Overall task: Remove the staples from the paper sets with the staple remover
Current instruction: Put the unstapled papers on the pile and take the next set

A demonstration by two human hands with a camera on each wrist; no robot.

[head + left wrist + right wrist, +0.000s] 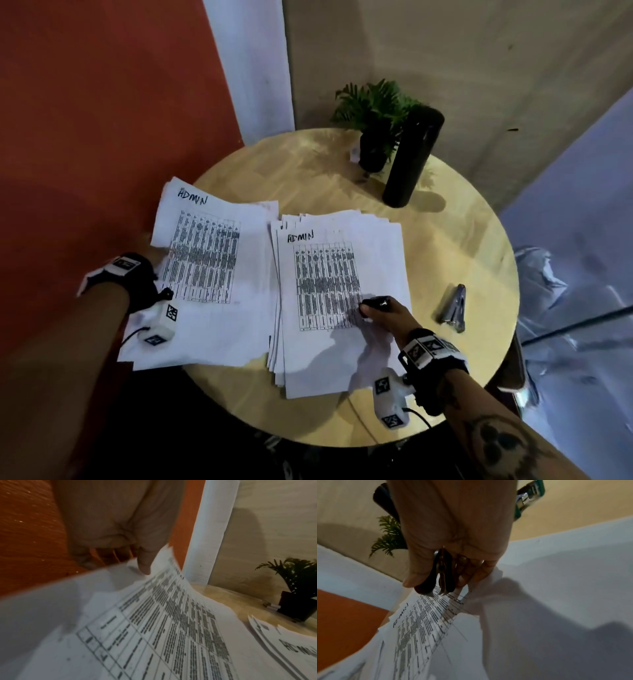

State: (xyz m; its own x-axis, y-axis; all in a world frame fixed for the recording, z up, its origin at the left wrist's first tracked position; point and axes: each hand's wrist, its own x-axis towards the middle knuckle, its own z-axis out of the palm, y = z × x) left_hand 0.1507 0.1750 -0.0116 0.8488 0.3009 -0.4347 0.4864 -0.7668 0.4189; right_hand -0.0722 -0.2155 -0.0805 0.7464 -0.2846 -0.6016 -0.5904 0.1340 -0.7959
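On the round wooden table lie two paper stacks, both marked "ADMIN". The right hand rests on the right stack, thumb and fingers curled round a black staple remover — claws pointing down at the printed sheet. The left hand pinches the left stack at its outer edge, thumb on top. A stapler lies right of the right stack; a potted plant and black cylinder stand beyond.

Potted plant, black cylinder, stapler on round table
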